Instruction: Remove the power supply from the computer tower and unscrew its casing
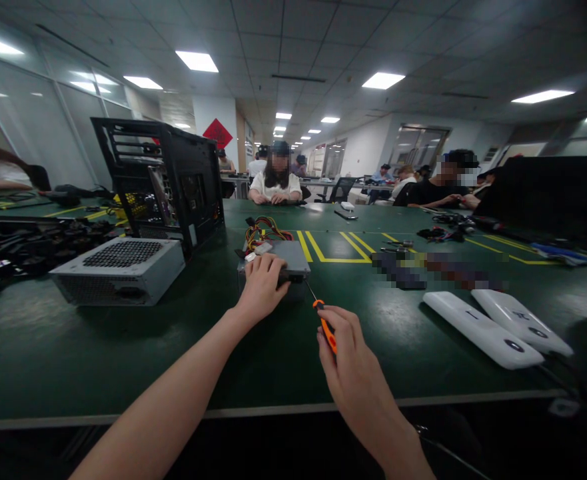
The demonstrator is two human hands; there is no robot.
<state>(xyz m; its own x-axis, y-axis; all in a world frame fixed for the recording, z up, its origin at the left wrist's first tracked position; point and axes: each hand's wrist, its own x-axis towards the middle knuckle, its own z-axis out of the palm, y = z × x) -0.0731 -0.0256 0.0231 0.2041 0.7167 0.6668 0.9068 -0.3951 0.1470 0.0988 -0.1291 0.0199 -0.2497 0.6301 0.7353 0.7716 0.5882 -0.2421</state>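
A grey computer power supply (pixel 293 252) sits on the green table, with a bundle of coloured cables (pixel 268 229) rising behind it. My left hand (pixel 263 279) rests over its near left part, the fingers curled over the top and front edge. In my right hand (pixel 346 340) is a screwdriver (pixel 326 324) with an orange and black handle. Its thin shaft points up and left, and the tip is at the front right corner of the power supply. Whether the tip sits in a screw is too small to tell.
Left of my hands stand another power supply (pixel 123 263) and an open black computer case (pixel 173 180). Two white devices (pixel 480 328) lie at the right. Dark cables and parts (pixel 38 247) crowd the far left. A person (pixel 276 180) sits across the table.
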